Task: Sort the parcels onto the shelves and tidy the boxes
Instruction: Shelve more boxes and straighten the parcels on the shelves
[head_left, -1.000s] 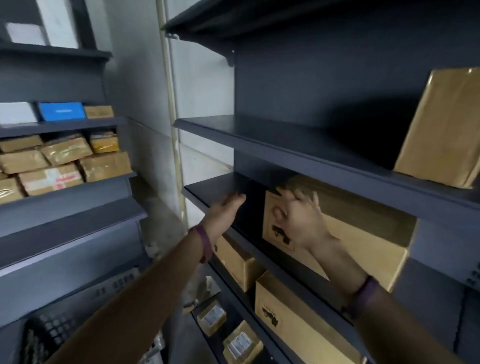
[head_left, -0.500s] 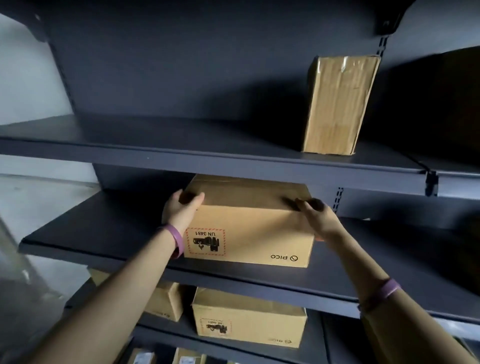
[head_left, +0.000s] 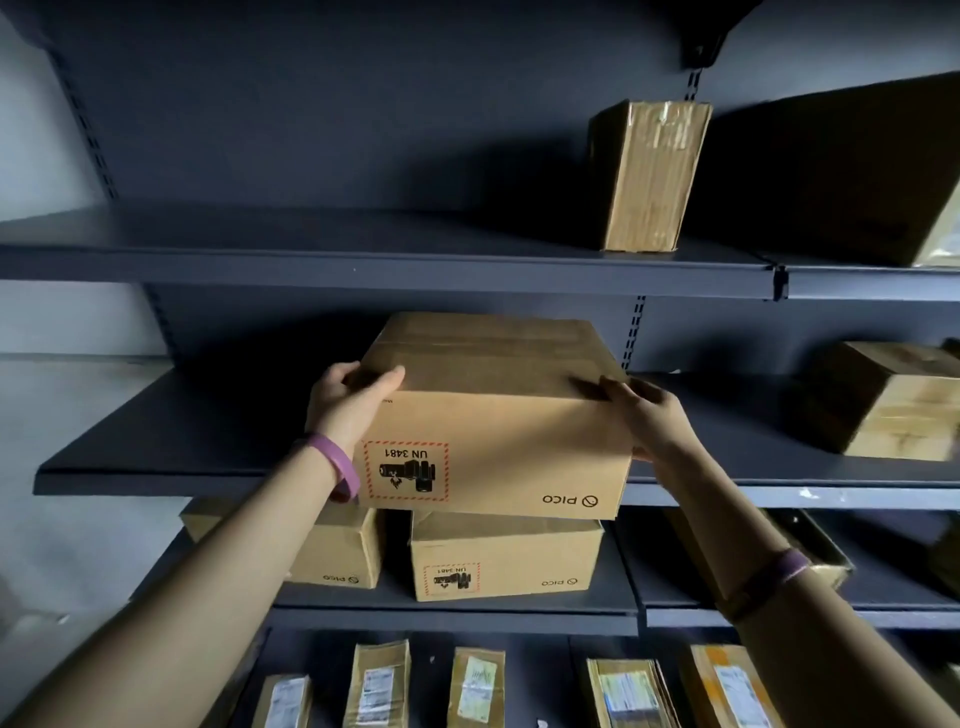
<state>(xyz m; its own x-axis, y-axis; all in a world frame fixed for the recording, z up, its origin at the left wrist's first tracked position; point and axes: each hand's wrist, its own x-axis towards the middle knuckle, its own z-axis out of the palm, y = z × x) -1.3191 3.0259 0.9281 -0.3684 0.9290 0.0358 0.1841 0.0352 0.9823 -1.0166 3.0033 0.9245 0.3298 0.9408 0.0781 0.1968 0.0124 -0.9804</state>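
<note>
Now gripping the PICO box (head_left: 493, 447) at both top front corners, with left hand (head_left: 348, 402) and right hand (head_left: 649, 415) curled round it; sits on the middle shelf (head_left: 182, 441), front overhanging, presumably for even sliding and squaring.

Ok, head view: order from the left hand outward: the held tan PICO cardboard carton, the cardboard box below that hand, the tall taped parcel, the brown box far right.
1. Tan PICO cardboard carton: gripped by the left hand, middle shelf.
2. Cardboard box below that hand: lower shelf, left.
3. Tall taped parcel: upper shelf.
4. Brown box: middle shelf, far right.
</note>
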